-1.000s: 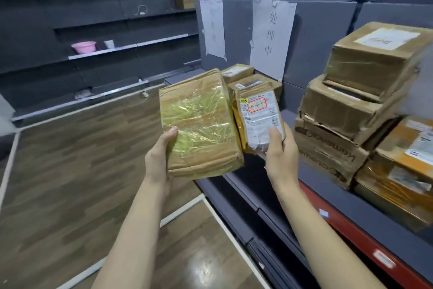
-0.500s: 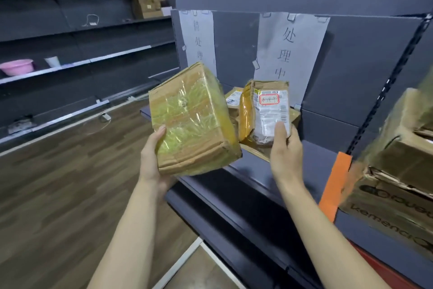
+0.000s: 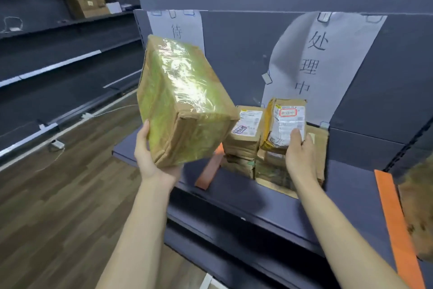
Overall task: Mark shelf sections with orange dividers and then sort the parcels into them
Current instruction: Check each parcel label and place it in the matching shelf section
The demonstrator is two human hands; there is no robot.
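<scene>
Left hand (image 3: 153,160) grips taped box (image 3: 182,101) above shelf (image 3: 257,197) edge, hiding part of left orange divider (image 3: 209,171); right hand (image 3: 301,155) pinches small parcel (image 3: 284,122) atop parcel stack (image 3: 248,143), right divider (image 3: 396,223) beyond.

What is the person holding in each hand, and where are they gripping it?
The left hand grips the big taped box at its lower corner. The right hand holds the small labelled parcel by its bottom edge.

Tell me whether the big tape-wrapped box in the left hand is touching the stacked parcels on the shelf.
Cannot tell. In the head view the tape-wrapped box, held by the left hand, overlaps the stacked parcels at its right corner, with no visible gap or plain contact.
</scene>
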